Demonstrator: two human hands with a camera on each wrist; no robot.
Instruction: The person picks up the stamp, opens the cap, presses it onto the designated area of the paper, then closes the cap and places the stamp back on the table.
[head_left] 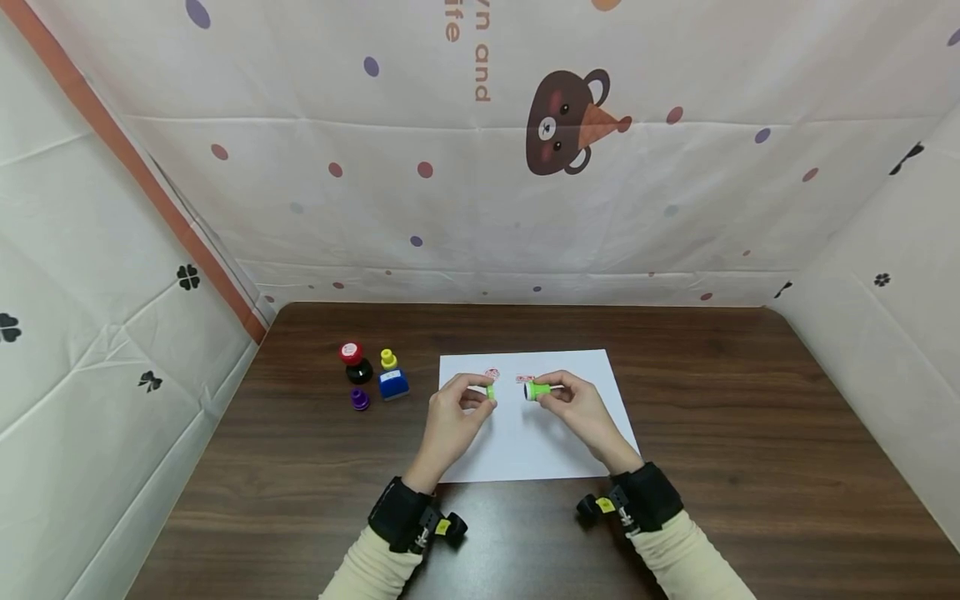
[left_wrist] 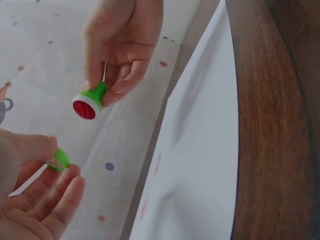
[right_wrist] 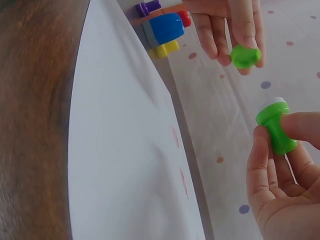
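My left hand (head_left: 453, 417) pinches a small round green cap (right_wrist: 245, 57) between thumb and fingers, above the left part of a white sheet of paper (head_left: 525, 454). Across from it, my right hand (head_left: 583, 410) grips a green toy stamp (right_wrist: 278, 131) by its handle. In the left wrist view the stamp's round red face (left_wrist: 84, 110), ringed in white, is bare and turned toward the cap. A gap separates cap and stamp. Two red stamped marks (head_left: 492, 374) show near the paper's far edge, beyond the hands.
Left of the paper stand a dark bottle (head_left: 359, 372) with a red cap, a blue stamp-like piece (head_left: 393, 384) with a yellow top (head_left: 388, 359), and a small purple piece (head_left: 360, 399). All sit on a brown wooden table (head_left: 712, 400). A printed cloth (head_left: 480, 217) hangs behind.
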